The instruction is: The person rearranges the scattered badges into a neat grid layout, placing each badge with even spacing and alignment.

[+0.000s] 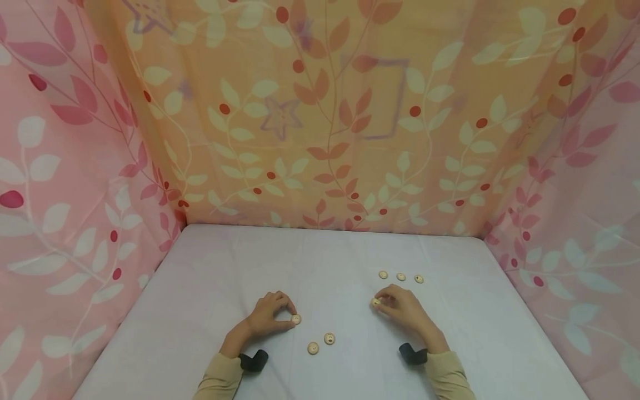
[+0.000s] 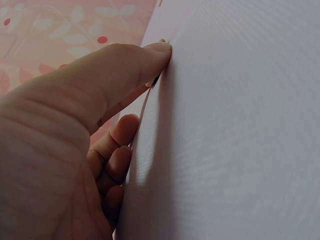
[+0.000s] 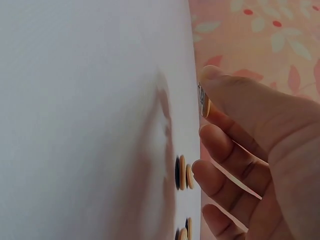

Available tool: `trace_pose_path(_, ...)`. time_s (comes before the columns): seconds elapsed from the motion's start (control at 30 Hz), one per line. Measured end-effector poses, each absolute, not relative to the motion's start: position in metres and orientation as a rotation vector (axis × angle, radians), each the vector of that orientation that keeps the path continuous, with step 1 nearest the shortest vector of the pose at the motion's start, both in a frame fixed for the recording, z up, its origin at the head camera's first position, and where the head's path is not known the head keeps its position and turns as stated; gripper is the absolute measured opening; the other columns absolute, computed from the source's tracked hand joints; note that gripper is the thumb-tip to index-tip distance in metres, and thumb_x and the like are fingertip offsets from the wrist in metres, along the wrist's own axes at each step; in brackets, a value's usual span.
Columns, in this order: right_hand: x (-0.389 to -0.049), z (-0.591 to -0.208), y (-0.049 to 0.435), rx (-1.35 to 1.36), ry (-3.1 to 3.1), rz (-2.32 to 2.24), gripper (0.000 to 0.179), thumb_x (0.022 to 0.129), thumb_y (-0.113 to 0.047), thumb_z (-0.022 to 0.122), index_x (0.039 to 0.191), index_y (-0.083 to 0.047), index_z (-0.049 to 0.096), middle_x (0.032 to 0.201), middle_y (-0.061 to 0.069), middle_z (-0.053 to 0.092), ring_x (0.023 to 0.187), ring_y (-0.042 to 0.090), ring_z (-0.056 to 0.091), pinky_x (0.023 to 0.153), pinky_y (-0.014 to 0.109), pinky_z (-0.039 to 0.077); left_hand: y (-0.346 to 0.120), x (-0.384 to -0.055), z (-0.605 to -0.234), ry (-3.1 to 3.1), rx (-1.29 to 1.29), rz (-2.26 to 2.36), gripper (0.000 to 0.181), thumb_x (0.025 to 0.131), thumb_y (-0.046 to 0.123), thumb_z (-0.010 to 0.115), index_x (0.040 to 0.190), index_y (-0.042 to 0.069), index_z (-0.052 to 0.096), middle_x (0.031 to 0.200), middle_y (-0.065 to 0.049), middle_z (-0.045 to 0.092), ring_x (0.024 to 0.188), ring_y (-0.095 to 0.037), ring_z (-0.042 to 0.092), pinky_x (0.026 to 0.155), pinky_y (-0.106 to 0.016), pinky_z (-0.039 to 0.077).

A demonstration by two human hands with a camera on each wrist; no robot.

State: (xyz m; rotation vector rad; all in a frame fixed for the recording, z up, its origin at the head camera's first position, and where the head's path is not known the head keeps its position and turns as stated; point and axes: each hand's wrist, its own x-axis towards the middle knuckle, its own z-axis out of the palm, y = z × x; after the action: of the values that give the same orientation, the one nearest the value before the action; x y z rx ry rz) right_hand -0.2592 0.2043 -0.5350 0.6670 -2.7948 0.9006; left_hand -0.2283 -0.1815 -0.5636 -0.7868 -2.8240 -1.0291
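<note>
Right hand [image 1: 404, 309] pinches wooden disc [image 1: 375, 302]; row of three discs [image 1: 401, 276] beyond it, toward table's [image 1: 280, 258] far right corner, roughly parallel to far edge. Left hand [image 1: 268, 315], farther from row, pinches second disc [image 1: 296, 319]; loose pair of discs [image 1: 313, 348] between hands, toward near edge.

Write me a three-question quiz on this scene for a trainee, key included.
1. Count: how many discs make up the row of discs just beyond the right hand?
2. True or false: the left hand holds nothing.
3. Choose: where does the loose pair of discs lie? A, beyond the row; B, to the right of the right hand; C, between the left wrist and the right wrist.

Key: 1, three; 2, false, it pinches a held disc; 3, C.
</note>
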Motion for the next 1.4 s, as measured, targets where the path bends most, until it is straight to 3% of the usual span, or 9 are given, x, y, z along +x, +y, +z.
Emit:
trace_pose_path(0.7,-0.262,-0.535,0.243,0.532,-2.708,0.817,0.021,0.071,-0.021,0.080,0.089,-0.019,0.068,0.077,-0.012,0.060,0.072,0.007,0.054,0.063,0.025,0.043,-0.181,-0.228,-0.566,-2.815,-0.790,-1.043,0.018,0.077,0.036,0.072,0.089,0.029,0.061,0.101,0.012,0.054,0.094,-0.012,0.043,0.079,-0.038,0.029)
trace_pose_path(1.4,-0.265,-0.533,0.278,0.198,-2.870,0.778,0.023,0.080,-0.028,0.073,0.097,-0.014,0.066,0.085,-0.001,0.060,0.079,0.016,0.053,0.067,0.033,0.041,-0.181,-0.229,-0.566,-2.827,-0.783,-1.036,0.018,0.077,0.037,0.072,0.089,0.029,0.061,0.101,0.013,0.053,0.092,-0.012,0.042,0.079,-0.038,0.029)
